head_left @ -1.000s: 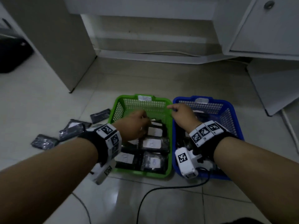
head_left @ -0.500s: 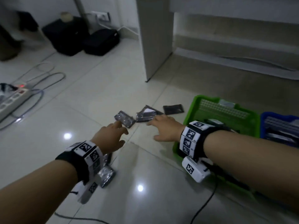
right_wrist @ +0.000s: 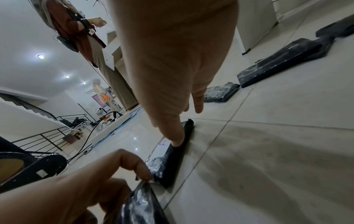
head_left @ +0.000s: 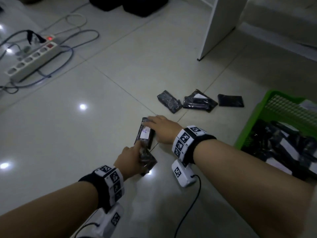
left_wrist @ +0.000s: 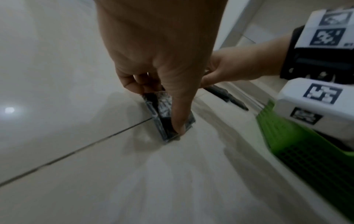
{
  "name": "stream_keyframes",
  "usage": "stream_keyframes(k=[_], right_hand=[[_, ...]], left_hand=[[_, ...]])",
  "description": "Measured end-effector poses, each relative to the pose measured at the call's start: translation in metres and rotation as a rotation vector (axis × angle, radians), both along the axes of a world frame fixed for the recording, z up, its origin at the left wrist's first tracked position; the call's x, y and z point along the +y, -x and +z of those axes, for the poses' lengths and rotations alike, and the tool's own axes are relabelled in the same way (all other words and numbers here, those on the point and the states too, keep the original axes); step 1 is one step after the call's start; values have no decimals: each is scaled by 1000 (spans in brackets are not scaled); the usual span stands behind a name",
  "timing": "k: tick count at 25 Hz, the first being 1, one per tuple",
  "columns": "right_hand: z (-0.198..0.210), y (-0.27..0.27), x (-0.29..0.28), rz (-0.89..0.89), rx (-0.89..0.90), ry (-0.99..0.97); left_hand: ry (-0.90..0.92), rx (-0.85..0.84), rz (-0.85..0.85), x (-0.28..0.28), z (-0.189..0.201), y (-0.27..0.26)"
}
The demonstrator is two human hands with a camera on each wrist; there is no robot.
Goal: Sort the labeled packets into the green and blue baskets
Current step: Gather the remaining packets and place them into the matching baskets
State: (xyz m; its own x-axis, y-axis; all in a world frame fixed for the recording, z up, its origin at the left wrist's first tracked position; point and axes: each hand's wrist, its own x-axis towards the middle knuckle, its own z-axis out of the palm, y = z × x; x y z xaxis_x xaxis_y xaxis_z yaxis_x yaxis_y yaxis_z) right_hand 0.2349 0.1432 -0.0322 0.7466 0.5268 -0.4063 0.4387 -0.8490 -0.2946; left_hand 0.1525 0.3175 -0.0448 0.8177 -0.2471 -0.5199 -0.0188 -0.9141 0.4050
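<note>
My left hand pinches a dark plastic packet and tips it up on one edge off the floor; the left wrist view shows the thumb and curled fingers round this packet. Just beyond it lies a second dark packet with a white label facing up. My right hand lies on that one with straight fingers pressing its edge. Three more dark packets lie farther off. The green basket at the right holds several packets. The blue basket is out of view.
A white power strip with looped cables lies on the floor at the far left. A white cabinet panel stands at the back. Black cables trail from my wrist cameras. Other people stand far off in the right wrist view.
Both hands left the baskets and swung left over the floor. My left hand has taken hold of a packet, and my right hand has come down on the labelled one.
</note>
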Motion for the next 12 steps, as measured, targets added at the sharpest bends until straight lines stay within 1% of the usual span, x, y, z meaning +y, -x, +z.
stream_keyframes(k=[2,3,5,6,7,10,12], right_hand=[[-9,-8,5,56,-11,60],[-12,-10,6,84,-33,97],[-16,-8,4,94,-93,162],[-18,-5,1,61,-112,161],[-18,0,-3,5,-124,137],[-18,16,-21,-191,-100,-19],[-16,24,-31,-243,-57,-39]], left_hand=[[53,63,78,5,2,-9],[118,130,122,9,5,-15],[351,312,291,19,17,-26],[450,353,371,22,23,-30],[522,336,432,25,28,-33],[619,226,473,19,38,-40],[699,224,490,4,42,-44]])
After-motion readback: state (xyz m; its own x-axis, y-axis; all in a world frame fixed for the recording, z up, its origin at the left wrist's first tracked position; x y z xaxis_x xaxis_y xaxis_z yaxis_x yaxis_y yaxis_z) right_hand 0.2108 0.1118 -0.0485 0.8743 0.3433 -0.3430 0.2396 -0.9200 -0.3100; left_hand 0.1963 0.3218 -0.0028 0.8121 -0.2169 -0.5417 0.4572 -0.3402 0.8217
